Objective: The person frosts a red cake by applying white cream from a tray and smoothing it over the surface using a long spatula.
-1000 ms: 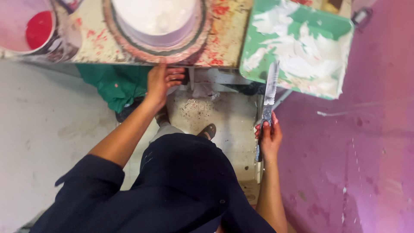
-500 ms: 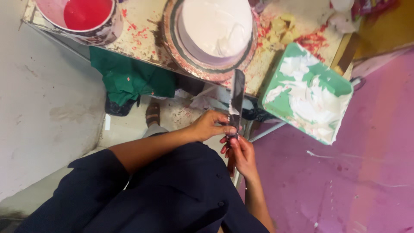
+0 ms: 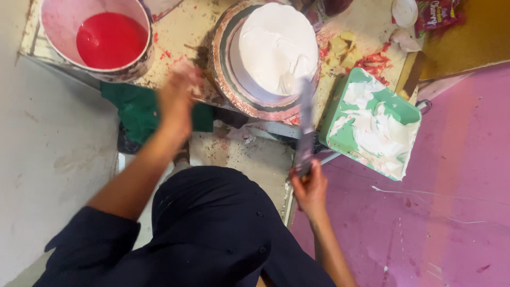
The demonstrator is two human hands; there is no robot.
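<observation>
A round cake covered in white cream (image 3: 276, 48) stands on a stained turntable (image 3: 223, 79) on the table. My right hand (image 3: 308, 186) grips the handle of a long flat spatula (image 3: 306, 125); its blade points up toward the cake's near right side. My left hand (image 3: 178, 98) is blurred, raised over the table's near edge just left of the turntable, and appears to hold nothing. A green tray smeared with white cream (image 3: 372, 122) sits right of the spatula.
A white bucket holding red liquid (image 3: 101, 37) stands at the table's left. A green cloth (image 3: 141, 109) hangs below the table edge. Red smears and scraps (image 3: 372, 56) lie right of the cake. The floor at right is pink (image 3: 451, 186).
My left hand left the spatula and swung up left toward the turntable. My right hand lifted the spatula toward the cake. The view shifted, bringing the table lower in frame.
</observation>
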